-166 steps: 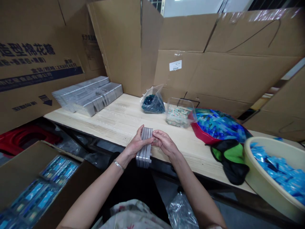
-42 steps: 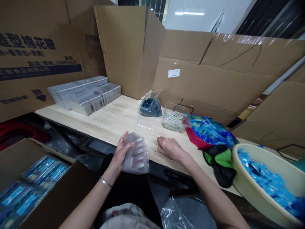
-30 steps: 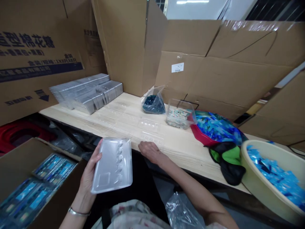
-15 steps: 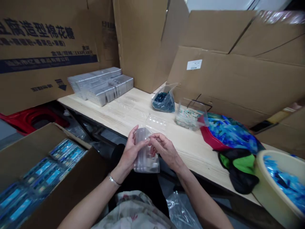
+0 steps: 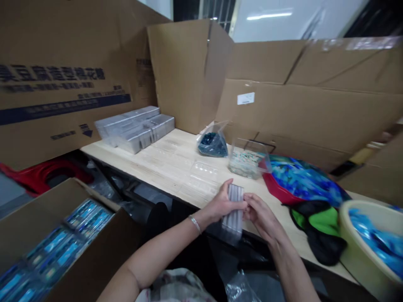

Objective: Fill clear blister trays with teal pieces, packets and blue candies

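Note:
My left hand (image 5: 222, 204) grips a thin stack of clear plastic blister trays (image 5: 233, 207), held on edge over the front edge of the wooden table (image 5: 163, 161). My right hand (image 5: 260, 212) pinches the stack's right side with closed fingers. Several single clear trays (image 5: 204, 172) lie flat on the table just beyond my hands.
Stacks of clear trays (image 5: 134, 128) stand at the table's far left. A bag of dark pieces (image 5: 213, 144), a clear tub (image 5: 247, 160), a red basin of blue packets (image 5: 299, 180), a green-black cloth (image 5: 317, 226) and a beige basin (image 5: 368, 243) sit on the right. A carton of packed blue items (image 5: 53, 247) is lower left.
The view has shifted left, so my hands appear further right, over the table edge. The tray stack is now on edge, with both hands still on it.

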`<state>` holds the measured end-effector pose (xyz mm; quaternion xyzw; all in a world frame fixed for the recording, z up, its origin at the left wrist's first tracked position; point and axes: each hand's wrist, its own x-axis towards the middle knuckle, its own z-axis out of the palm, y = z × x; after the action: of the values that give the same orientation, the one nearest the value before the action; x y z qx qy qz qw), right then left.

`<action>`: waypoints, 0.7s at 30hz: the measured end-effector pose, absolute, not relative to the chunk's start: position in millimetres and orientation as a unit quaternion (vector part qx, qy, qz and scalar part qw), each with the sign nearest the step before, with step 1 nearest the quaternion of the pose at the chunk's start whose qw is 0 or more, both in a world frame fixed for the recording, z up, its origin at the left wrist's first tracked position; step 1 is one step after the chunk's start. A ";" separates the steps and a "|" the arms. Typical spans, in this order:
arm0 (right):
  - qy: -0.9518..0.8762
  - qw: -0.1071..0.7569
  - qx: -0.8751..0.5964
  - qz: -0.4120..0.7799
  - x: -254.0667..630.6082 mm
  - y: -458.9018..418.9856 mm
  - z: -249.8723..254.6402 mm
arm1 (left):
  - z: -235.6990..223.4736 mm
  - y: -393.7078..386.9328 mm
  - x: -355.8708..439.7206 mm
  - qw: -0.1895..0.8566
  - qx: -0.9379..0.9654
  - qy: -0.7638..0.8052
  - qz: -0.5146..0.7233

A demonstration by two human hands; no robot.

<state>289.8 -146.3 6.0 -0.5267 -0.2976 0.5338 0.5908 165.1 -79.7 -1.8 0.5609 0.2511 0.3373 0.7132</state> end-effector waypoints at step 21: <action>-0.309 0.642 -0.415 0.566 303.7 -143.3 -8.6 | 0.6 -78.5 170.5 0.716 0.578 0.256 0.296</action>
<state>303.7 -143.3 -8.6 -0.4154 -0.3091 0.5659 0.6416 170.5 -78.5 0.6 0.5779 0.2555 0.2957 0.7165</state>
